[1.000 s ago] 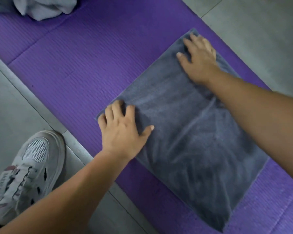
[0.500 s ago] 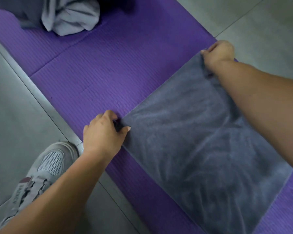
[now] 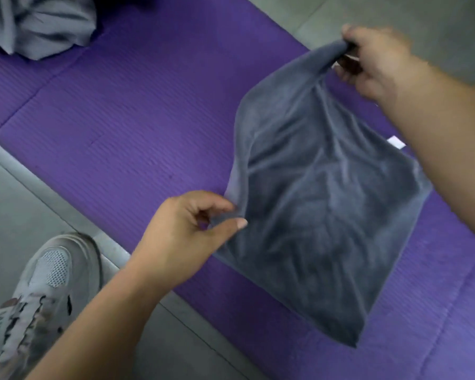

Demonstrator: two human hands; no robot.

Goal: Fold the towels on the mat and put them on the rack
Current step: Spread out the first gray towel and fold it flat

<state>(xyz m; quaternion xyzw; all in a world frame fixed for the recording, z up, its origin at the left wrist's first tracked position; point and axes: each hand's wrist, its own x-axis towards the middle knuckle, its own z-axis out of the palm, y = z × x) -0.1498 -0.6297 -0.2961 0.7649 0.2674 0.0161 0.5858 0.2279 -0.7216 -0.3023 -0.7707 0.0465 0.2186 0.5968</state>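
Head view: the left hand (image 3: 187, 231) pinches 1 corner of the grey towel (image 3: 318, 215), the right hand (image 3: 373, 61) grips the other, lifted above the purple mat (image 3: 137, 116).

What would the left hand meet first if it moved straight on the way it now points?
The grey towel itself. The left hand points toward the picture's upper right and pinches the towel's corner, so the lifted cloth lies directly ahead; depth beyond it is unclear.
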